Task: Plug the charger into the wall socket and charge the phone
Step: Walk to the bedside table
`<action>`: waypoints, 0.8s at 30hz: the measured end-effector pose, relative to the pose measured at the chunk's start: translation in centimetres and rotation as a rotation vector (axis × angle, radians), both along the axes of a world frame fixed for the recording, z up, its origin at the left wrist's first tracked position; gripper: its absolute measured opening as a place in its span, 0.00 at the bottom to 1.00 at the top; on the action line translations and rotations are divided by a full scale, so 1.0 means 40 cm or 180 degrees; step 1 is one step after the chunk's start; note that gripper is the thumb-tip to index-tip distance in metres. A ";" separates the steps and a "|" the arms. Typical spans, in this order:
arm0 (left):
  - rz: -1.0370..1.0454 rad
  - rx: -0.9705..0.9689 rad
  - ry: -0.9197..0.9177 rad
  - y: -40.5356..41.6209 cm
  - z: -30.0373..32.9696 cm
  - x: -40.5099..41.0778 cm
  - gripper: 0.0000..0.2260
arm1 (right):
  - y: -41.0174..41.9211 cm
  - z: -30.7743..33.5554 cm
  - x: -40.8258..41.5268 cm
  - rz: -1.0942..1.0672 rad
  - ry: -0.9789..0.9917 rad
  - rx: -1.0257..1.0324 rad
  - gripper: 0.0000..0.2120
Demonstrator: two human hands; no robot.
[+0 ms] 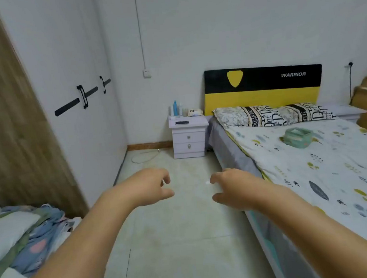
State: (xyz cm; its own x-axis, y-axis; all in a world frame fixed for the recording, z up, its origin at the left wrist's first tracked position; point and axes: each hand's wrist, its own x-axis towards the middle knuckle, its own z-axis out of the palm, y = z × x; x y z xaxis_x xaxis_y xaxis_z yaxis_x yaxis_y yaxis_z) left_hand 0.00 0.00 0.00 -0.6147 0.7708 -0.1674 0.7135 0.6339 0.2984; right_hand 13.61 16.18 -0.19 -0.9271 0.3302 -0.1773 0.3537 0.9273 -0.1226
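A white wall socket (147, 73) sits on the far wall, left of the bed's headboard. Below it a dark phone (182, 122) lies flat on a white nightstand (189, 138). A pale charger cable (145, 156) lies coiled on the floor left of the nightstand. My left hand (150, 186) and my right hand (231, 189) are stretched forward over the floor tiles, far short of these things. Both hands hold nothing, and their fingers are loosely curled and apart.
A bed (313, 160) with a yellow and black headboard (262, 87) fills the right side; a green box (297, 137) lies on it. Bottles (176, 108) stand at the nightstand's back. A white wardrobe (74, 93) lines the left wall. Bedding (20, 239) is piled at lower left.
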 end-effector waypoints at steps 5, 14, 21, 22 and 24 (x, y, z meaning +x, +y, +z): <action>0.0071 -0.0048 0.0002 0.142 0.011 -0.075 0.17 | 0.145 -0.003 -0.083 -0.0015 -0.0072 0.0078 0.20; 0.0038 -0.0076 0.0080 0.328 -0.006 -0.228 0.17 | 0.316 -0.012 -0.276 0.0096 -0.0087 0.0036 0.21; 0.0004 -0.0094 0.0112 0.420 -0.017 -0.441 0.17 | 0.403 -0.026 -0.468 0.0126 -0.0056 0.0065 0.20; -0.0013 -0.0073 0.0122 0.437 -0.018 -0.476 0.17 | 0.416 -0.027 -0.501 0.0110 -0.0061 0.0060 0.20; -0.0054 -0.0012 0.0130 0.472 -0.012 -0.551 0.17 | 0.445 -0.021 -0.570 0.0074 -0.0052 0.0063 0.19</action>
State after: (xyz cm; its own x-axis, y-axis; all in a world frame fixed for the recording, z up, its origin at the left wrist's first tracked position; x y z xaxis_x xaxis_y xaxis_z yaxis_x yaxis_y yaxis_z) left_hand -22.04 18.87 -0.49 -0.6080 0.7805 -0.1454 0.7357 0.6227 0.2665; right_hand -9.20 33.97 -1.02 -0.9316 0.3121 -0.1862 0.3338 0.9375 -0.0984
